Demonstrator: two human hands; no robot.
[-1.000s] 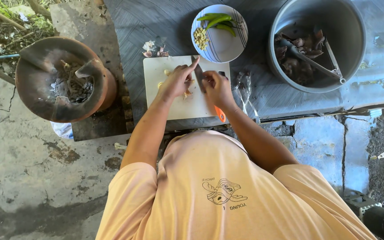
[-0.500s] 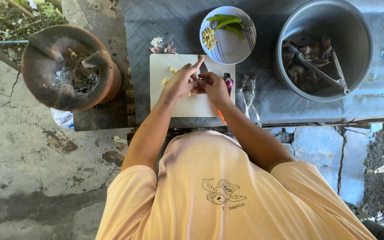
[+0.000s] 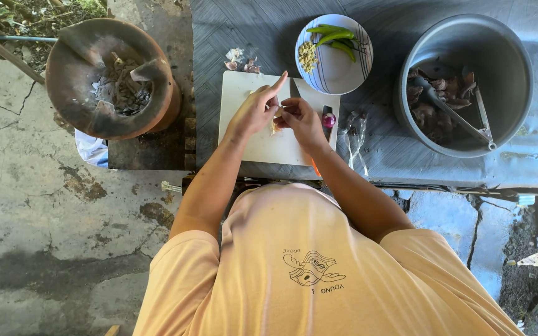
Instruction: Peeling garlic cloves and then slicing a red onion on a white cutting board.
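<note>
My left hand (image 3: 253, 112) and my right hand (image 3: 303, 121) meet over a white cutting board (image 3: 244, 93). Between their fingertips they pinch a small pale garlic clove (image 3: 275, 126); my left forefinger points away from me. A knife lies under my right hand: a bit of blade (image 3: 296, 89) shows beyond the fingers and the orange handle end (image 3: 312, 167) peeks out below the wrist. Whether my right hand also grips the knife is hidden. A small red shallot (image 3: 329, 119) sits at the board's right edge.
A striped bowl (image 3: 350, 78) beyond the board holds green chillies (image 3: 334, 34) and chopped pale bits. A grey metal pot (image 3: 505, 56) with tongs and dark pieces stands right. A clay stove (image 3: 70, 56) is left. Garlic skins (image 3: 241, 59) and clear plastic (image 3: 354, 130) lie nearby.
My right hand has stopped pressing the knife into the board and has come to my left hand, fingertips now together on the clove. The shallot has come into sight.
</note>
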